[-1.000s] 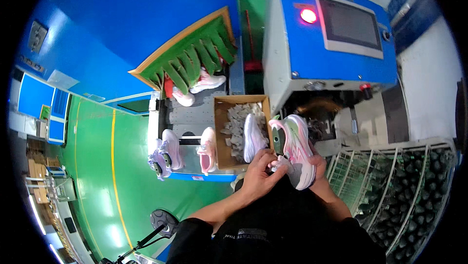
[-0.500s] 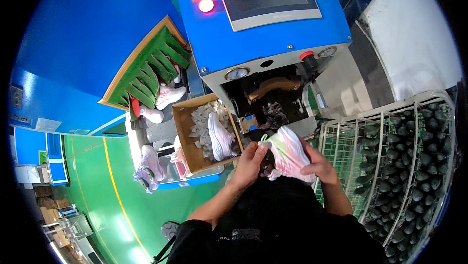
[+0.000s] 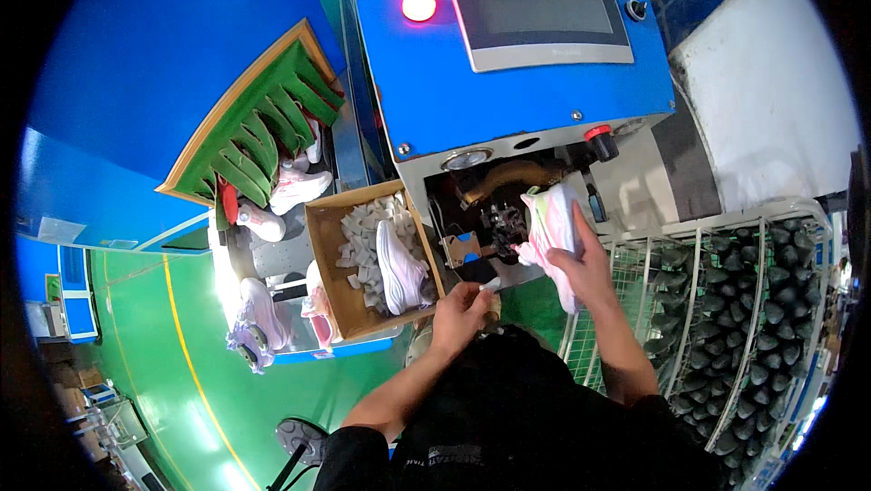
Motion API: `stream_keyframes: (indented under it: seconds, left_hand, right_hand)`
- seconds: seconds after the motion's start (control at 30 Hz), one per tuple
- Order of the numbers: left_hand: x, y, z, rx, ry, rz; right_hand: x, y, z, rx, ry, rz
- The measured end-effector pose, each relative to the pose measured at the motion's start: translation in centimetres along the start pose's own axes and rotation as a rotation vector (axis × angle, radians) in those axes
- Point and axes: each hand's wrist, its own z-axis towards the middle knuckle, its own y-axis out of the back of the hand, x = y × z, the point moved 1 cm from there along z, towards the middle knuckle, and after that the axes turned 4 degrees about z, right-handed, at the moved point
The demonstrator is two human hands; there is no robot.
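My right hand grips a pink and white sneaker with pale green on its upper, tilted up in front of the machine's opening. Pinched in my left hand is a small white piece, which looks like the white pieces in the cardboard box. That hand is close to the box's right side, apart from the sneaker. Another pale shoe lies on its side in the box.
A blue machine with a screen and a lit red lamp stands ahead. Several shoes lie by a green-flapped opening at left, along a conveyor. On the right, a white wire rack holds many dark, rounded shoe-shaped pieces.
My hands have moved apart. The right one has carried the sneaker up toward the machine and turned it more upright; the left one has come away with the small white piece. The view has shifted slightly.
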Motion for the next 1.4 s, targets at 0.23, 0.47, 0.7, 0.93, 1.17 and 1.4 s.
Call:
stream_keyframes:
  seconds: [0.23,0.47,0.7,0.93,1.17,1.4]
  left_hand:
    - [3.3,3.7,0.2,-0.02,0.071,-0.001]
    - [3.5,8.9,1.5,-0.276,0.035,-0.21]
    - [5.5,11.7,2.6,-0.334,0.058,0.1]
    - [3.5,8.1,3.1,0.153,-0.022,0.013]
    - [5.1,-0.4,3.6,0.919,0.406,-0.7]
    - [4.9,-1.3,-0.1,1.0,0.545,-0.611]
  right_hand:
    - [2.4,-7.1,1.9,0.01,0.112,-0.935]
    - [0.6,-8.0,4.6,-0.02,0.132,-0.974]
    - [-1.3,-7.4,3.7,-0.134,0.382,-0.893]
    - [-1.1,-7.3,-1.2,-0.236,0.486,-0.884]
    - [0.4,-6.4,-11.8,-0.199,0.438,-0.762]
    - [-0.1,-2.7,-15.0,0.088,-0.252,0.161]
